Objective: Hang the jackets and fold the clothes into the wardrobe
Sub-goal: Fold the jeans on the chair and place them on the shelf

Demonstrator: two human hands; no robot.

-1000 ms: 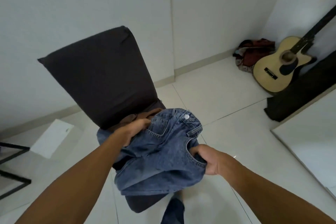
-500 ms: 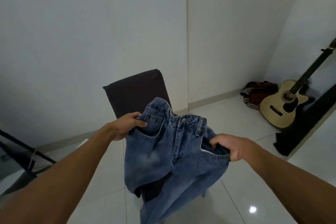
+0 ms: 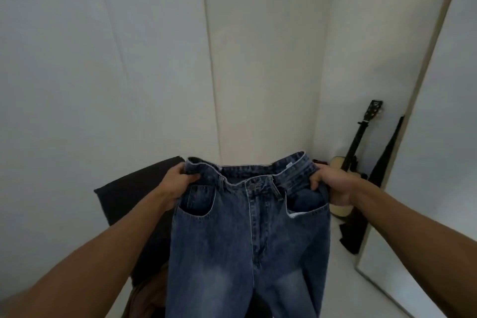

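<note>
We've got the jeans (image 3: 247, 235) up by the waistband, left hand (image 3: 180, 181) & right hand (image 3: 333, 186) both gripping it; keep hands level w/ each other, then fold legs together.

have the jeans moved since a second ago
Yes. The jeans have come up off the dark chair, where they lay bunched, and now hang spread by the waistband between the left hand and right hand.

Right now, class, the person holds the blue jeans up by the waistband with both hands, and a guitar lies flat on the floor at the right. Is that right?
Not quite. The head view shows the guitar standing upright, leaning in the corner at the right, not lying flat. The rest holds: the left hand and the right hand grip the waistband of the blue jeans, held up.
</note>
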